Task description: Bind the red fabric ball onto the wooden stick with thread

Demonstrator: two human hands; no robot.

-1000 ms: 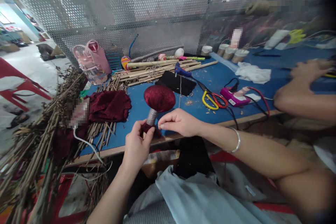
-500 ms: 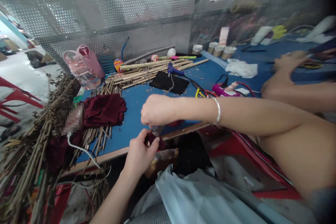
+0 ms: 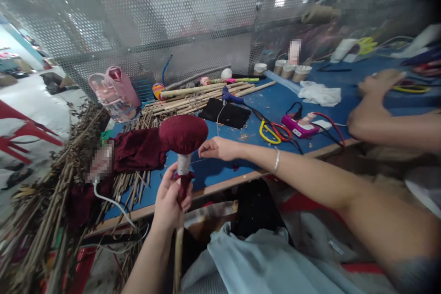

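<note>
My left hand (image 3: 172, 195) is closed round the neck of a cloth-headed mallet (image 3: 183, 134), held upright at the table's front edge. Its rounded head is covered in dark red cloth, gathered below by a whitish wrapping (image 3: 183, 164). Loose red cloth hangs under the wrapping, and a wooden stick (image 3: 178, 257) runs down from my grip. A fine thread seems to stretch from the wrapping to my right hand (image 3: 220, 148), whose fingers are pinched just right of the head. Left of the mallet, a piece of dark red cloth (image 3: 139, 149) lies on the table.
Wooden sticks (image 3: 206, 94), a black cloth (image 3: 225, 112), a blue glue gun (image 3: 232, 96), scissors (image 3: 270, 133) and a purple power strip (image 3: 299, 126) lie on the blue table (image 3: 206, 177). Dried stalks (image 3: 44, 202) fill the left side. Another person's hand (image 3: 381, 82) is at right.
The red mallet head has come up into view and stands upright in my left hand. My right hand has drawn away from the left, opening a gap between them.
</note>
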